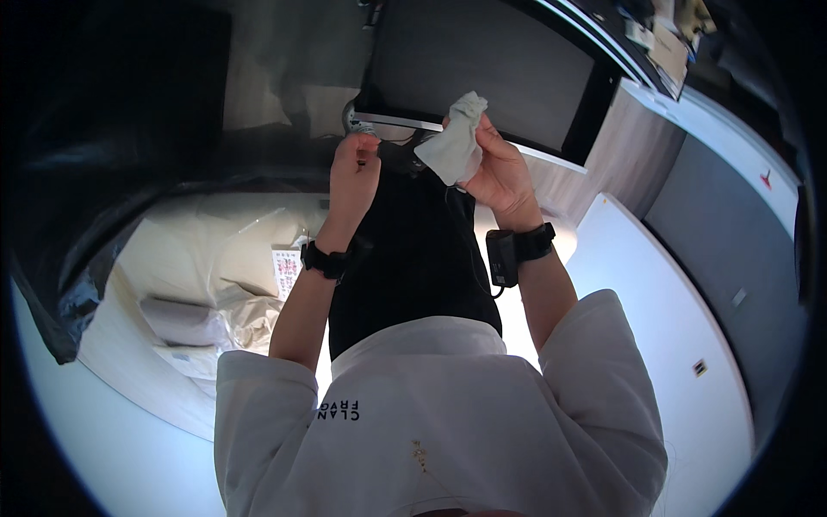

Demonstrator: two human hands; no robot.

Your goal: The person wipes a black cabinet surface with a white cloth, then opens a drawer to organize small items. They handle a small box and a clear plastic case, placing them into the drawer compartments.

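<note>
A crumpled pale cloth (457, 139) hangs from my right hand (502, 169), pinched between the thumb and fingers in front of my dark trousers. My left hand (356, 161) is raised at the left of the cloth, apart from it, with its fingers curled; whether something small is between them cannot be told. Both wrists carry black straps, and a black box (502, 258) with a cable sits at the right wrist. Just beyond my hands lies a large dark flat panel (478, 64) with a light metallic edge.
Dark plastic sheeting (97, 161) spreads over the left side. Under clear plastic is a cream padded surface (194, 245), with a wrapped bundle (181, 321) and a printed paper (286, 271) on it. A white panel (665, 310) stands at right. Small items, including a cardboard piece (669, 55), lie at the upper right.
</note>
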